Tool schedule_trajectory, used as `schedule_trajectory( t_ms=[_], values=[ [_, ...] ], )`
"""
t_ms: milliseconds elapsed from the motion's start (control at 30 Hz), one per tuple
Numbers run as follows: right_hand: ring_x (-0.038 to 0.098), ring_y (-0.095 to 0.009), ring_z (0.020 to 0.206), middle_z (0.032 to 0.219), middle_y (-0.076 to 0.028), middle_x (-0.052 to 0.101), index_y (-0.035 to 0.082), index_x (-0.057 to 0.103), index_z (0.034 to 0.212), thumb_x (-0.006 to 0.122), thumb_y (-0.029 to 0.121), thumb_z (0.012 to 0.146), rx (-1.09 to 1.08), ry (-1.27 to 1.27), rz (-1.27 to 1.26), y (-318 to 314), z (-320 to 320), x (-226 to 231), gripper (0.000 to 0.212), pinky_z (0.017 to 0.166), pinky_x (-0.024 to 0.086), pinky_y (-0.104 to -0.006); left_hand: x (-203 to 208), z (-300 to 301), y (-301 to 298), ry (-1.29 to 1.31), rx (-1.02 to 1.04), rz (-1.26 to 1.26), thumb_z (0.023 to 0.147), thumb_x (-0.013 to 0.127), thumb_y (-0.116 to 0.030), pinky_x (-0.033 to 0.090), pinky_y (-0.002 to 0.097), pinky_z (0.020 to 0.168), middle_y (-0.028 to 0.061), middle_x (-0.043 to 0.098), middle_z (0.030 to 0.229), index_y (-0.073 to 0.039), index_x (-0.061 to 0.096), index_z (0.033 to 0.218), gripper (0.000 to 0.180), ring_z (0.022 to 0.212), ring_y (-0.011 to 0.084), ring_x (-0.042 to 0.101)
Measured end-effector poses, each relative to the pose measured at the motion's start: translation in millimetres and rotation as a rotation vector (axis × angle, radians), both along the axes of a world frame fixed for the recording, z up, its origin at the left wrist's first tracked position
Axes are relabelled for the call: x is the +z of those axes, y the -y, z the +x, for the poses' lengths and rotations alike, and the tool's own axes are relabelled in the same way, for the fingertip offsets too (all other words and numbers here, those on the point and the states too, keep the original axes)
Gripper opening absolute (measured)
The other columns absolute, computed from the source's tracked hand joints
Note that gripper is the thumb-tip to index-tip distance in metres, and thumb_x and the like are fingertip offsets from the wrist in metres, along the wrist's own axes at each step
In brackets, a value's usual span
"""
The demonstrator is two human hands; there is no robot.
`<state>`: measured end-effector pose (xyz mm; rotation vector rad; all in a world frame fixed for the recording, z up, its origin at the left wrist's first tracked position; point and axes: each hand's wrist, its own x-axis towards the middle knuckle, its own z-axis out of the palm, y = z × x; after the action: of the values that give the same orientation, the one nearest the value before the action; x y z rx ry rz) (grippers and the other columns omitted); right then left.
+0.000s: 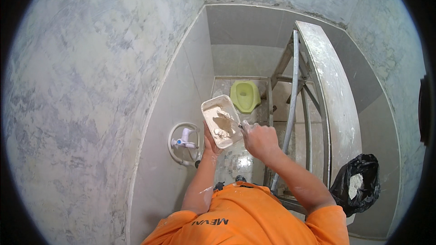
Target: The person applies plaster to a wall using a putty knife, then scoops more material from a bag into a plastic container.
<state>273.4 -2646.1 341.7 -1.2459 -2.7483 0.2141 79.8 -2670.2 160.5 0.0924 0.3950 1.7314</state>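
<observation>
My left hand [210, 145] supports a white rectangular plastic tub [205, 105] from its side and underneath. Inside the tub is pale cream plaster paste [221, 133], lumpy at the near end and smeared over the walls. My right hand [261, 139] is closed round the handle of a putty knife [230, 119], whose blade reaches over the rim into the paste. Most of the handle is hidden by my fingers, and the blade's edge is hard to make out against the paste. Both forearms have pale smears.
A scaffold bench with a long plank [334, 77] and metal legs stands at the right. On its near end sits a black plastic bag [359, 183] of pale powder. A yellow-green squat toilet [245, 96] lies ahead; a tap with a coiled hose [184, 143] is on the left wall.
</observation>
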Motion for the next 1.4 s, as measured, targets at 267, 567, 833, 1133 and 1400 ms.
schedule_trajectory(
  t_ms=[267, 567, 833, 1133, 1400],
  values=[
    [0.069, -0.044, 0.076, 0.082, -0.026, 0.068, -0.002, 0.066, 0.105, 0.054, 0.029, 0.1, -0.172, -0.338, -0.369, 11, 31, -65, 0.033, 0.077, 0.055, -0.0531, 15, 15, -27, -0.136, 0.004, 0.031, 0.102, 0.043, -0.066, 0.055, 0.0491, 0.099, 0.0138, 0.062, 0.136, -0.008, 0.047, 0.149, 0.074, 0.116, 0.0324, 0.065],
    [0.025, -0.009, 0.039, 0.063, -0.002, 0.051, 0.009, 0.059, 0.092, 0.053, 0.031, 0.105, -0.662, -0.758, -1.787, -6, 58, -46, 0.026, 0.037, 0.019, -0.0275, 13, 39, -17, -0.058, -0.058, 0.058, 0.101, 0.042, -0.068, 0.054, 0.0482, 0.101, 0.0142, 0.061, 0.139, -0.009, 0.047, 0.15, 0.077, 0.12, 0.0336, 0.063],
    [0.031, -0.009, 0.04, 0.062, -0.003, 0.055, 0.005, 0.067, 0.098, 0.059, 0.03, 0.101, -0.561, -0.709, -1.589, 1, 38, -47, 0.027, 0.039, 0.024, -0.0273, 28, 20, 2, -0.131, 0.022, -0.032, 0.102, 0.043, -0.066, 0.053, 0.0491, 0.103, 0.0168, 0.061, 0.139, -0.004, 0.047, 0.148, 0.077, 0.121, 0.0343, 0.063],
    [0.069, -0.042, 0.093, 0.103, -0.023, 0.071, 0.006, 0.07, 0.124, 0.068, 0.021, 0.088, -0.046, -0.443, -0.176, 77, -42, -53, 0.039, 0.085, 0.055, -0.0507, -7, -51, 52, 0.053, 0.003, 0.044, 0.102, 0.045, -0.063, 0.052, 0.0513, 0.104, 0.014, 0.063, 0.136, -0.009, 0.051, 0.146, 0.07, 0.119, 0.0322, 0.064],
    [0.071, -0.037, 0.088, 0.095, -0.017, 0.069, 0.018, 0.072, 0.123, 0.064, 0.017, 0.087, 0.068, 0.015, -0.12, 90, -59, 10, 0.037, 0.078, 0.057, -0.0495, -13, -86, 87, -0.011, 0.124, -0.014, 0.101, 0.046, -0.066, 0.052, 0.0485, 0.105, 0.0136, 0.061, 0.14, -0.01, 0.05, 0.148, 0.073, 0.122, 0.0325, 0.063]
  ],
)
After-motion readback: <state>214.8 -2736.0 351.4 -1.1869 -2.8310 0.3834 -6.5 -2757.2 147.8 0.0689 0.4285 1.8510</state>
